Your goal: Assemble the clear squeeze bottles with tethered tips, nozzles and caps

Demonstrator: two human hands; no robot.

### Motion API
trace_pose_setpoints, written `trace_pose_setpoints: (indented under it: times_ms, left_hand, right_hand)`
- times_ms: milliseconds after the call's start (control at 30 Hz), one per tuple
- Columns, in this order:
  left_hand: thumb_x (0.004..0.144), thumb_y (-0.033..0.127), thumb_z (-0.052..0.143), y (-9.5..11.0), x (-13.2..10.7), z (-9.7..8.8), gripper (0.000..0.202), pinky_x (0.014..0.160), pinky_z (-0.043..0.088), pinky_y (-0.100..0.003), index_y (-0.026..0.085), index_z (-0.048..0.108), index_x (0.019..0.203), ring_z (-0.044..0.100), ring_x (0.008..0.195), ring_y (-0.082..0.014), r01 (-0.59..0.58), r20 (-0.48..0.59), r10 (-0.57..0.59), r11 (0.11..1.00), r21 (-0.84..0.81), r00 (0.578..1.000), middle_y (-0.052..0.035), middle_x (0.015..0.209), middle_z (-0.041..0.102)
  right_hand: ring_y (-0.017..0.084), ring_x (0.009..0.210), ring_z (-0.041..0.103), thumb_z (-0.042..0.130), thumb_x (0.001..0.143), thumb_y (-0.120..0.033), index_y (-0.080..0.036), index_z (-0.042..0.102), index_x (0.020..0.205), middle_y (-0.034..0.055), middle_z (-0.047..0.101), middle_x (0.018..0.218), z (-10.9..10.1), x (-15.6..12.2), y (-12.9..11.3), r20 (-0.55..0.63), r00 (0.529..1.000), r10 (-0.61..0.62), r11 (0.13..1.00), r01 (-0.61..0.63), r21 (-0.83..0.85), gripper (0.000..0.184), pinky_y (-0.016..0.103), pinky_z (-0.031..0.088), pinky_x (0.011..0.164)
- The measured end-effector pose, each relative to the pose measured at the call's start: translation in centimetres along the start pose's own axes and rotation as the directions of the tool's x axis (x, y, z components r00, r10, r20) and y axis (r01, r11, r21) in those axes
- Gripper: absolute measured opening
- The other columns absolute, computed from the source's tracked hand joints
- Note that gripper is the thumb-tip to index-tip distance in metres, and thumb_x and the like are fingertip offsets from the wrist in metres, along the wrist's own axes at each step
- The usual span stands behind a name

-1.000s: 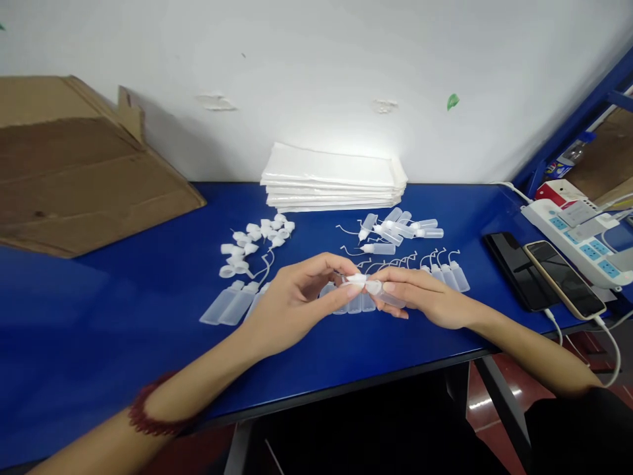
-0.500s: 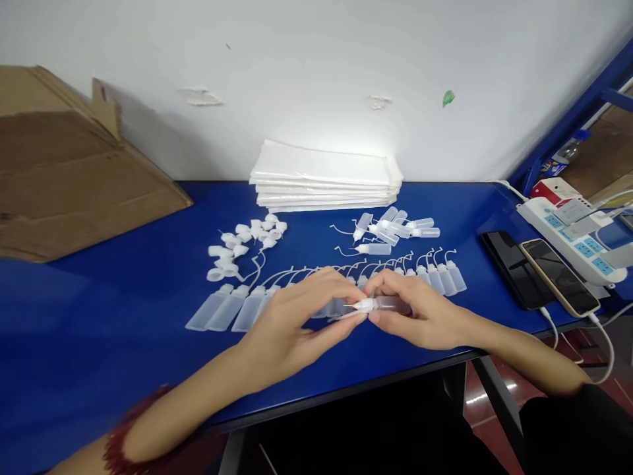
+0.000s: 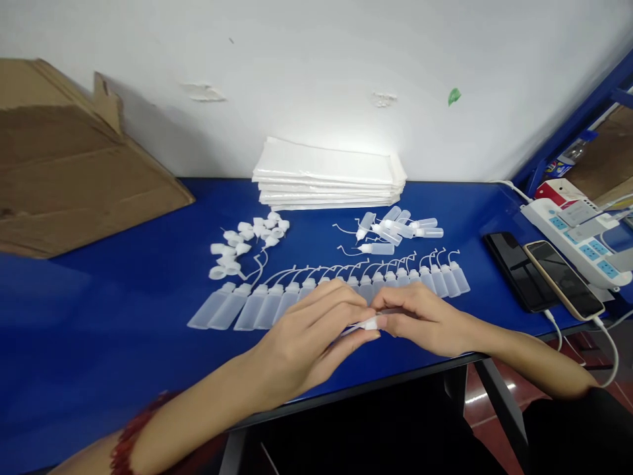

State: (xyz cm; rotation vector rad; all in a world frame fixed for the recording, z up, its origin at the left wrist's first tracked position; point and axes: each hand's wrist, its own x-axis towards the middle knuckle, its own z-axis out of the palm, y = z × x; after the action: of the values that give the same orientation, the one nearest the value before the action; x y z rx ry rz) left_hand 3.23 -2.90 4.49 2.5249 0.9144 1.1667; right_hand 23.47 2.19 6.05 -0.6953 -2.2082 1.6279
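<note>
Between my hands, near the table's front edge, is a small needle-tip squeeze bottle (image 3: 370,324), its white cap showing and its body mostly hidden by fingers. My right hand (image 3: 428,318) is closed round the bottle body. The fingers of my left hand (image 3: 316,336) pinch at the cap end, where a thin white strap runs along them. Behind my hands stretches a row of clear bottles (image 3: 254,310) with strapped caps bent back. White needle caps (image 3: 230,251) lie heaped at the left, and finished-looking capped bottles (image 3: 395,227) lie in a loose pile farther back.
A stack of white bags (image 3: 326,171) lies against the wall. A brown cardboard box (image 3: 74,165) leans at the left. Two phones (image 3: 519,270) with charging cables and a white power strip (image 3: 578,241) lie on the right of the blue table (image 3: 123,316).
My left fingers have closed over the cap and needle, which showed plainly before. Both hands and the bottle sit slightly lower in view, and the bottle body is now more covered.
</note>
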Motion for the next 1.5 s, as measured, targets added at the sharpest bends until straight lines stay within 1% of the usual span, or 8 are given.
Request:
trace_pose_setpoints:
  times_ms: [167,300,500,633,933,1233,1333,1500]
  left_hand:
    - [0.088,0.006,0.062,-0.2,-0.3,0.2,0.020,0.069,0.054,-0.033,0.019,0.058,0.104,0.061,0.078,-0.0178,-0.106,-0.049,0.116,0.978,0.179,0.992,-0.0052,0.086,0.065]
    - [0.092,0.014,0.058,-0.5,-0.1,0.1,0.009,0.070,0.051,-0.033,0.017,0.054,0.100,0.059,0.078,-0.0175,-0.051,0.031,0.048,0.993,0.110,0.998,-0.0054,0.085,0.065]
    - [0.094,0.016,0.047,-0.4,0.2,-0.2,0.011,0.062,0.043,-0.032,0.018,0.054,0.086,0.050,0.066,-0.0158,-0.023,0.158,0.020,1.000,0.020,0.987,-0.0023,0.071,0.059]
    - [0.096,0.014,0.045,-0.1,0.4,-0.3,0.011,0.064,0.045,-0.029,0.018,0.053,0.089,0.050,0.067,-0.0142,0.016,0.178,-0.011,1.000,-0.026,0.984,-0.0013,0.073,0.059]
    - [0.093,0.009,0.054,-0.2,0.1,0.4,0.006,0.066,0.048,-0.033,0.014,0.055,0.097,0.058,0.075,-0.0185,-0.156,0.029,0.153,0.956,0.248,0.988,-0.0064,0.079,0.065]
    - [0.101,0.017,0.042,0.2,0.6,0.0,0.021,0.066,0.048,-0.028,0.017,0.058,0.087,0.053,0.069,-0.0136,0.155,0.172,-0.125,0.972,-0.176,0.977,-0.0014,0.075,0.063]
    - [0.100,0.016,0.045,0.2,0.5,0.2,0.015,0.066,0.049,-0.029,0.016,0.058,0.093,0.053,0.071,-0.0144,0.077,0.112,-0.063,0.989,-0.123,0.992,-0.0030,0.078,0.064]
    - [0.097,0.009,0.046,-0.2,0.0,1.0,0.011,0.069,0.052,-0.037,0.011,0.056,0.102,0.057,0.079,-0.0209,-0.167,0.010,0.169,0.960,0.226,0.986,-0.0100,0.084,0.067]
  right_hand:
    - [0.008,0.053,0.038,0.052,0.091,-0.028,-0.018,0.054,0.081,-0.0075,0.041,0.060,0.1,-0.1,0.0,-0.021,0.997,-0.074,0.996,0.073,-0.050,0.014,0.022,0.033,0.052]
    - [0.009,0.053,0.041,0.050,0.089,-0.024,-0.018,0.052,0.082,-0.0064,0.044,0.061,0.3,-0.2,0.3,-0.070,0.972,-0.226,0.950,0.204,-0.235,0.009,0.022,0.034,0.052]
    - [0.011,0.051,0.034,0.044,0.088,-0.021,-0.016,0.055,0.078,-0.0008,0.048,0.064,0.7,-0.4,1.1,0.004,0.847,-0.531,0.636,0.402,-0.658,0.016,0.025,0.027,0.044]
    - [0.012,0.049,0.032,0.040,0.089,-0.021,-0.016,0.056,0.076,0.0004,0.049,0.062,0.8,-0.4,1.3,0.056,0.810,-0.584,0.489,0.406,-0.772,0.021,0.026,0.023,0.041]
    - [0.009,0.048,0.036,0.043,0.088,-0.022,-0.019,0.047,0.085,-0.0052,0.047,0.062,0.8,-0.5,0.9,-0.117,0.895,-0.429,0.792,0.311,-0.525,0.006,0.022,0.031,0.046]
    - [0.011,0.052,0.041,0.042,0.088,-0.018,-0.019,0.046,0.091,-0.0030,0.049,0.066,1.2,-0.3,1.6,-0.108,0.796,-0.596,0.654,0.403,-0.641,0.005,0.022,0.031,0.045]
    - [0.008,0.044,0.034,0.043,0.085,-0.019,-0.019,0.045,0.095,-0.0074,0.044,0.060,1.2,-0.5,1.4,-0.141,0.846,-0.515,0.758,0.372,-0.535,0.010,0.021,0.028,0.042]
    - [0.006,0.038,0.028,0.045,0.085,-0.019,-0.020,0.041,0.093,-0.0131,0.034,0.051,1.1,-0.7,0.8,-0.152,0.940,-0.305,0.899,0.231,-0.373,0.009,0.019,0.024,0.041]
